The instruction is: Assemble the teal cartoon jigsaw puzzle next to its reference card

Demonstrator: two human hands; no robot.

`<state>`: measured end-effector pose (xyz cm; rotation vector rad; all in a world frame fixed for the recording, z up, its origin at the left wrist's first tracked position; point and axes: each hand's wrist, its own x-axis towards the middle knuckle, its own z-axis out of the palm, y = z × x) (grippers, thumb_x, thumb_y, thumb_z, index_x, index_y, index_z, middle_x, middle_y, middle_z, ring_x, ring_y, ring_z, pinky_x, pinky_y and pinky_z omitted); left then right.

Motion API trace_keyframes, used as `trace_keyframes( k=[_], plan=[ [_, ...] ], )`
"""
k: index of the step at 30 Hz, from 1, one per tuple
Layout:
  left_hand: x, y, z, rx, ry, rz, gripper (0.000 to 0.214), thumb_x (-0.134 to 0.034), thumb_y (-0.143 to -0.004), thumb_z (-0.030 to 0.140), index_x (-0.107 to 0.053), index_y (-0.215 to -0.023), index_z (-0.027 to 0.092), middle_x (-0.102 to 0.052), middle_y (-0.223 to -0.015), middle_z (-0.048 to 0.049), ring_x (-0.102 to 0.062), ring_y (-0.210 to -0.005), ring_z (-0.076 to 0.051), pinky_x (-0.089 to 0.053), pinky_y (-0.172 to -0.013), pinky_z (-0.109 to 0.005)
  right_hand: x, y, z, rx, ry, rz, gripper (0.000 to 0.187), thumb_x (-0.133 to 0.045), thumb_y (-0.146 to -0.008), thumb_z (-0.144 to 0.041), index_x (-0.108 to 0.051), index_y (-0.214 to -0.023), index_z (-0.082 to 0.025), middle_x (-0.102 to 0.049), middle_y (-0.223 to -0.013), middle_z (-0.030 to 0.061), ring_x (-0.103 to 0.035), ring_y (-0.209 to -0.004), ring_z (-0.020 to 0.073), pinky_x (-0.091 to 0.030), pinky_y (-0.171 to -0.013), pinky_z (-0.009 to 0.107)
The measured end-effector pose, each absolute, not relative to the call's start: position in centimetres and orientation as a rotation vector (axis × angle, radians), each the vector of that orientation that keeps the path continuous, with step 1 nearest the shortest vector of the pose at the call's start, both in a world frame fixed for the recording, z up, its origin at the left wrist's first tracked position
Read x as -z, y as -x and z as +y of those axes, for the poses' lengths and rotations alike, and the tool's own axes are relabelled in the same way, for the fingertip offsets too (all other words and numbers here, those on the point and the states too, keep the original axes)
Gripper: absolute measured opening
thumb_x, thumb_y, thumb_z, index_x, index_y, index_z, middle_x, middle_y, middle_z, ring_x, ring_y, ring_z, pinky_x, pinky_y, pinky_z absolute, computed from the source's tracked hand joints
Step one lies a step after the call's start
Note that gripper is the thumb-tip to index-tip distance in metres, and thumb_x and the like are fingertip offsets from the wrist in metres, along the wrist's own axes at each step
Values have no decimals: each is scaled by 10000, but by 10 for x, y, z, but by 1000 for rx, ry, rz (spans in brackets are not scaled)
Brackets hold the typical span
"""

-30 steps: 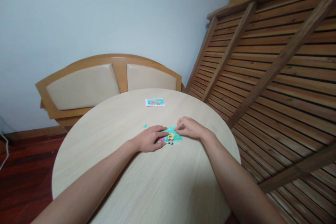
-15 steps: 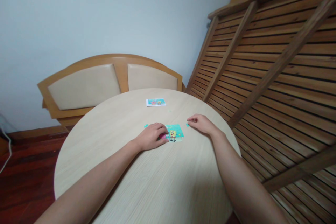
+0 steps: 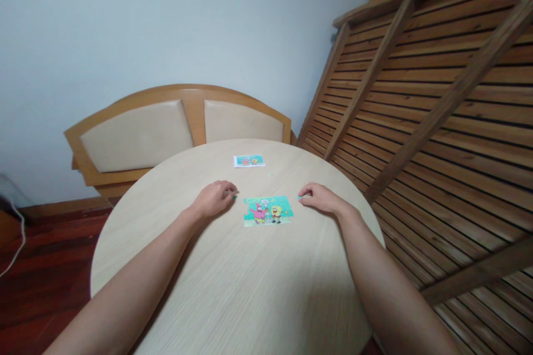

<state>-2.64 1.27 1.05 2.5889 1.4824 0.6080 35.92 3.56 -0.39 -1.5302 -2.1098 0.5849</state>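
Note:
A jigsaw puzzle (image 3: 266, 212) with a turquoise background and pink and yellow cartoon figures lies flat on the round table (image 3: 250, 288). To its left, my left hand (image 3: 215, 198) rests with fingers curled; a small teal puzzle piece (image 3: 234, 197) shows at its fingertips. On the other side, my right hand (image 3: 318, 198) has thumb and fingers pinched on another small teal puzzle piece (image 3: 300, 197), just off the puzzle's right edge. Both hands are apart from the assembled picture.
Farther back on the table lies a printed card (image 3: 249, 161) with a similar picture. A tiny pale green piece (image 3: 271, 176) sits between card and puzzle. Behind the table stands a padded headboard (image 3: 137, 136); a slatted wooden frame (image 3: 416, 122) leans at right.
My left hand has moved left off the puzzle to the teal piece beside it, uncovering the pink figure. My right hand stays in nearly the same place at its piece.

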Motion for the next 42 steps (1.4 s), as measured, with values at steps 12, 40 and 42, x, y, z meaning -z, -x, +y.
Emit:
trace_keyframes(
  k=[12,40,42],
  plan=[
    [-17,38,16,-480,-2517,1322,324,-532,-835,272,-691,-1105,190,-712,-1031,-66,-646,-865,-185,-502,-780,-288,0,-358,32,-646,1508,-2121,242,-688,-697,-294,-706,-882,-138,-657,-855,59,-582,-786,180,-454,-724,289],
    [-16,-15,-1,-827,-2067,1071,323,-563,-857,403,-703,-888,114,-685,-769,-49,-548,-665,-130,-424,-630,-234,-6,-231,-12,-954,972,-2030,273,-662,-857,-363,-630,-1044,-167,-736,-929,63,-680,-862,188,-514,-776,307],
    [-14,-10,2,-820,-2104,1103,315,-556,-853,395,-701,-876,117,-679,-755,-45,-539,-657,-130,-421,-626,-235,-6,-235,-12,-756,948,-2173,334,-689,-839,-342,-636,-1127,-181,-713,-1078,84,-655,-998,214,-494,-893,354]
  ],
)
